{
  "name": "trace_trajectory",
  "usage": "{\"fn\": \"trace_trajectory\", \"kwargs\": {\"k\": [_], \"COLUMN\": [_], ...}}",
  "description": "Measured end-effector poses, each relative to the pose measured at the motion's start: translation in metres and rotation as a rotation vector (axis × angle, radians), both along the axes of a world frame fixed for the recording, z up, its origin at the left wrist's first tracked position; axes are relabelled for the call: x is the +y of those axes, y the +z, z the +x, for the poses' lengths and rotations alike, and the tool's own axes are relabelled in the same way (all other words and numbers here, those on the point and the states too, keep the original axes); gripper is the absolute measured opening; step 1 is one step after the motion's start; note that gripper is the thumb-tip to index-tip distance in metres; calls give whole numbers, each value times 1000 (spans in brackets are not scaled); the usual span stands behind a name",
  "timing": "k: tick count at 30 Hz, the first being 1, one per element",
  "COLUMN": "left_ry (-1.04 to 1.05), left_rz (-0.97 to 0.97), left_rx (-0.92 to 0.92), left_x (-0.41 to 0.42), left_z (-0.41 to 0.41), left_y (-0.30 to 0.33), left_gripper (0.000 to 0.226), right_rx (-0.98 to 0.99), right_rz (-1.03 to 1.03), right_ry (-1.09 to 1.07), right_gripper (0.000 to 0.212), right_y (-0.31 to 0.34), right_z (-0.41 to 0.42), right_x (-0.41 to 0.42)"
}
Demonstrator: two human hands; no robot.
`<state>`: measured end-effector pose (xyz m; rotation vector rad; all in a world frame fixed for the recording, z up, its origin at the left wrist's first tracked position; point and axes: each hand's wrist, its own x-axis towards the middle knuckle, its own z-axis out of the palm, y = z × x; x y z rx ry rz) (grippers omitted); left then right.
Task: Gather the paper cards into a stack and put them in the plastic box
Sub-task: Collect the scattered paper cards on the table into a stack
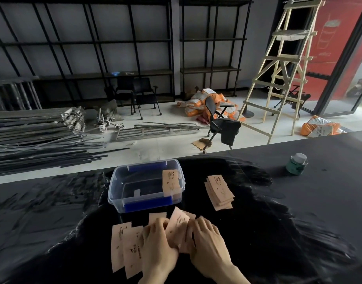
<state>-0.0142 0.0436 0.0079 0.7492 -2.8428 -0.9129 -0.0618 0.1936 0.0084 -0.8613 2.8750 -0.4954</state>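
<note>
Both hands rest low on the black, glossy plastic-covered table (278, 232), side by side and nearly touching. The left hand (158, 240) lies palm down with fingers curled over a spread of pale tan rectangular paper cards (127, 249) printed with dark marks; several of these cards fan out just to the left of that hand, overlapping one another flat on the table. The right hand (208, 240) is also palm down, its fingers bent against a single tan card (178, 223) that stands tilted up between the two hands, pinched from both sides by the fingertips. Whether either hand fully grips the cards beneath it cannot be told.

Just beyond the hands sits a clear rectangular plastic box with blue clip handles (114, 193), open at the top. Inside it, against its right wall, a small stack of tan cards (171, 184) leans. To the right of the box and ahead of the right hand, another loosely fanned pile of tan cards (220, 191) lies on the table. Farther off to the right stands a small green jar with a pale lid (297, 163).
</note>
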Motion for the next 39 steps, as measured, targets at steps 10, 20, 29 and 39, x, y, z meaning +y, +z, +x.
{"fn": "trace_trajectory", "kwargs": {"k": [10,20,29,39], "left_ry": [-301,-218,-120,-200], "left_rz": [276,-118,126,838], "left_rx": [174,-49,185,287], "left_x": [18,14,-11,11], "left_z": [-6,-11,-28,-20], "left_y": [0,-3,9,20], "left_gripper": [47,86,50,45], "right_rx": [258,224,258,285], "right_rz": [-20,-25,-27,-87], "right_ry": [160,-29,-5,31], "right_gripper": [66,50,58,72], "right_y": [-5,-15,-27,-33], "right_z": [-10,-19,-19,-13], "right_x": [23,54,46,30]}}
